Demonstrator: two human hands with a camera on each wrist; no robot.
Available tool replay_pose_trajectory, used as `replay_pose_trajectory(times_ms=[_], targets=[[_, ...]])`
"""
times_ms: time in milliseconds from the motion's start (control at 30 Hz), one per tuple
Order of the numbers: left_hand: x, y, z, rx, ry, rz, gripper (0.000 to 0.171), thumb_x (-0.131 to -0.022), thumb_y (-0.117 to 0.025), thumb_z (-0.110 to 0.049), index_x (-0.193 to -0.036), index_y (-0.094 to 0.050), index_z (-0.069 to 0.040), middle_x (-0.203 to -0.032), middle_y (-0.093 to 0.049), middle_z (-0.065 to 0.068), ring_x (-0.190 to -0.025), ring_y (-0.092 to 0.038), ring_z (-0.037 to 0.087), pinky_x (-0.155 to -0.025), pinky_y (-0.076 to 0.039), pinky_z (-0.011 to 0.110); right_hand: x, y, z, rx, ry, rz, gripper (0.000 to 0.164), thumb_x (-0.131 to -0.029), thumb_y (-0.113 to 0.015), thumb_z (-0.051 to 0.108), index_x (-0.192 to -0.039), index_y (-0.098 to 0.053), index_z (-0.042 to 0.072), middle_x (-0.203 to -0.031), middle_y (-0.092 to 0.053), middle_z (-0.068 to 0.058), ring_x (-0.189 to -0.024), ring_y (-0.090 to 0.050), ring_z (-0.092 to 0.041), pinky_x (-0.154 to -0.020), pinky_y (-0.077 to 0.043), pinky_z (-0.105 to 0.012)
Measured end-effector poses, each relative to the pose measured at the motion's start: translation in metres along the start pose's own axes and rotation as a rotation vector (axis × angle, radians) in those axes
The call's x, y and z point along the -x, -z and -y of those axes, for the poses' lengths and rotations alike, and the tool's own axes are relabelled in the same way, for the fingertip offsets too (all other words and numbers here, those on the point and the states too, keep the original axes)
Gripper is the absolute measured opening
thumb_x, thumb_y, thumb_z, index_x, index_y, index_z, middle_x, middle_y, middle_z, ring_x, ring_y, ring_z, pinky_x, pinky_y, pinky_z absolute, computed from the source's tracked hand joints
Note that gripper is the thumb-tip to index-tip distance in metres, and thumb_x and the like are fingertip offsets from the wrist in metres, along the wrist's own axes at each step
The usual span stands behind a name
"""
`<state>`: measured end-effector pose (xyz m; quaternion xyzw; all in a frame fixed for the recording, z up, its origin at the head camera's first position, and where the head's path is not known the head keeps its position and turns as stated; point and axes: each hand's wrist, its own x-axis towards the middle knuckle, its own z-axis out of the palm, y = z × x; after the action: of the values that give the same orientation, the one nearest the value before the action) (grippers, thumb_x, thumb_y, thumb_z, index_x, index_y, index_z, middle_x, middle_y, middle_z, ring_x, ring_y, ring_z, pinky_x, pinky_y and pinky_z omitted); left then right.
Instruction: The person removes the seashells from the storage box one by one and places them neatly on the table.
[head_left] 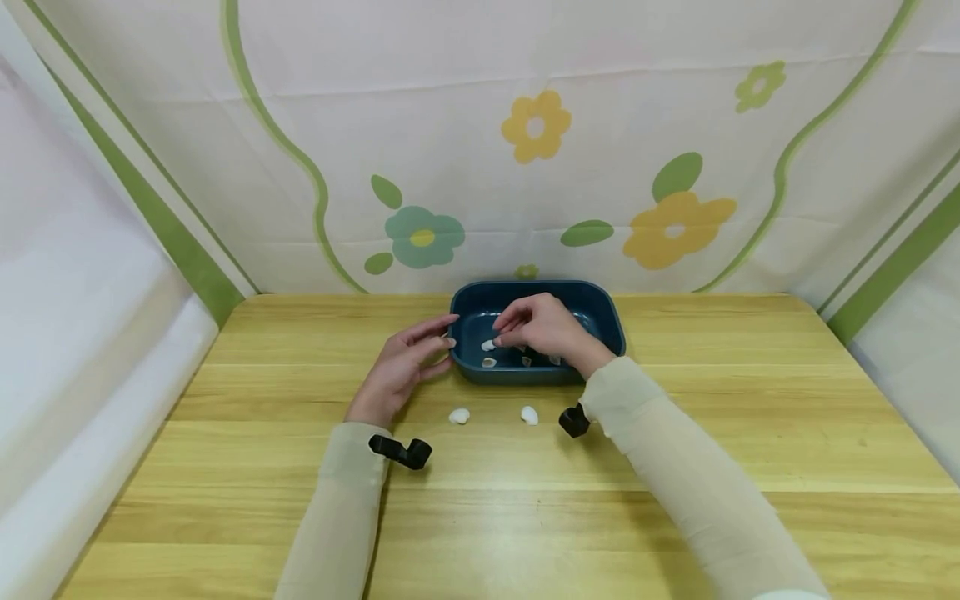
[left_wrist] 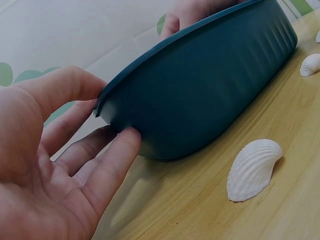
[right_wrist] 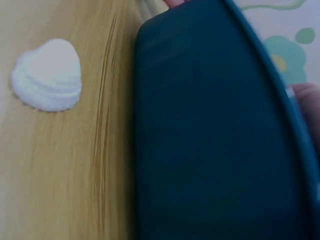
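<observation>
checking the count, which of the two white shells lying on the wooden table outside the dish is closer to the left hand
The white ribbed seashell on the left; it lies just below the left hand, while the other white seashell sits further right, before the dark blue dish.

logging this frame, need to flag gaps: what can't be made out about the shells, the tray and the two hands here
- Shell count in the blue tray: head view, right hand covers part of the floor and the pieces are too small.
- Whether the right hand pinches the shell at its fingertips: too small in head view; right wrist view shows only the tray's outer wall.
- Tray's inside: left wrist view, hidden by its own wall.
- Left hand: cut off by the frame edge.
</observation>
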<state>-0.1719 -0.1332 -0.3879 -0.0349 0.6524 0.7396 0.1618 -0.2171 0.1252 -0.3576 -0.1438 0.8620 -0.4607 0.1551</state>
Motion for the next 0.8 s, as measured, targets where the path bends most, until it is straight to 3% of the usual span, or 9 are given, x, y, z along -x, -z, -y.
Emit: replay_pose_trajectory(times_ms=[233, 467, 800], targets=[[-0.002, 0.001, 0.002, 0.007, -0.004, 0.005, 0.047, -0.106, -0.066, -0.012, -0.152, -0.063, -0.017, -0.167, -0.048, -0.003, -0.131, -0.062, 0.015, -0.102, -0.061, 0.032, -0.018, -0.004, 0.0, 0.036, -0.028, 0.032, 0.021, -0.094, -0.084, 0.019, -0.113, -0.082, 0.009, -0.106, -0.081, -0.006, -0.095, -0.074, -0.019, -0.08, -0.06, -0.031], [-0.002, 0.0, 0.001, 0.01, -0.004, 0.007, 0.047, -0.106, -0.066, -0.012, -0.153, -0.063, -0.017, -0.167, -0.048, -0.003, -0.139, -0.059, 0.02, -0.103, -0.061, 0.033, -0.023, -0.006, -0.002, 0.046, -0.068, 0.054, 0.021, -0.094, -0.085, 0.019, -0.113, -0.082, 0.012, -0.109, -0.081, -0.007, -0.098, -0.074, -0.02, -0.085, -0.059, -0.033], [-0.002, 0.001, 0.0, 0.015, 0.002, -0.004, 0.047, -0.105, -0.068, -0.012, -0.152, -0.064, -0.017, -0.166, -0.049, -0.003, -0.132, -0.062, 0.016, -0.1, -0.062, 0.031, -0.026, -0.006, -0.003, 0.041, -0.077, 0.053, 0.023, -0.092, -0.086, 0.017, -0.114, -0.082, 0.012, -0.108, -0.081, -0.007, -0.092, -0.073, -0.017, -0.074, -0.058, -0.028]])
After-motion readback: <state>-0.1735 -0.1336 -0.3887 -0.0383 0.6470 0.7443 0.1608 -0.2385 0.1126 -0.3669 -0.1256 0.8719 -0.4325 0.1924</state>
